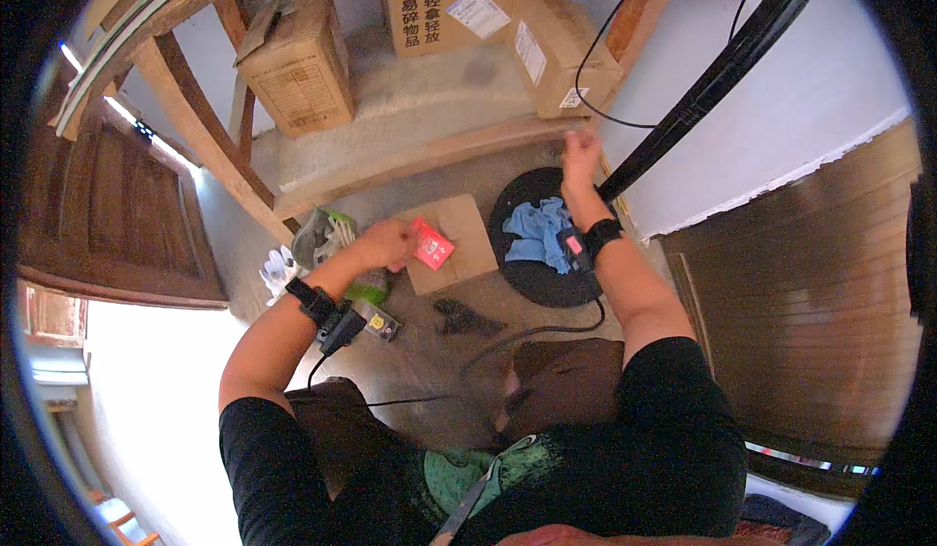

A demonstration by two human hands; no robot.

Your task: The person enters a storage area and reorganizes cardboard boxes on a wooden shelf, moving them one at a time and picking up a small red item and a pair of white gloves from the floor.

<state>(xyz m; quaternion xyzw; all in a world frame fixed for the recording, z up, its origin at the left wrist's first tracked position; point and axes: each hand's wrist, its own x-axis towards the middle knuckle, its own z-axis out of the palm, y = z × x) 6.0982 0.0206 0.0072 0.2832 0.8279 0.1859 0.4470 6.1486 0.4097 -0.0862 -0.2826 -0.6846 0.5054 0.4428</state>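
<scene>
My left hand (386,244) is at the left edge of a flat piece of brown cardboard (465,235), its fingers at a small red packet (433,244). The packet lies over the cardboard, and my fingertips seem to grip its upper left corner. My right hand (582,152) is raised near the wooden beam, blurred, with its fingers bent; whether it holds anything is unclear. Below it, a crumpled blue cloth (538,231) rests on a round black base (534,293). A green and clear plastic bag (370,288) lies partly under my left forearm.
White gloves (278,271) lie left of the bag, and a small clear pack (381,323) is below it. A dark item (465,318) is on the floor. Cardboard boxes (300,70) stand beyond the wooden beam (432,154). A black pole (688,99) rises at the right; a black cable (542,332) crosses the floor.
</scene>
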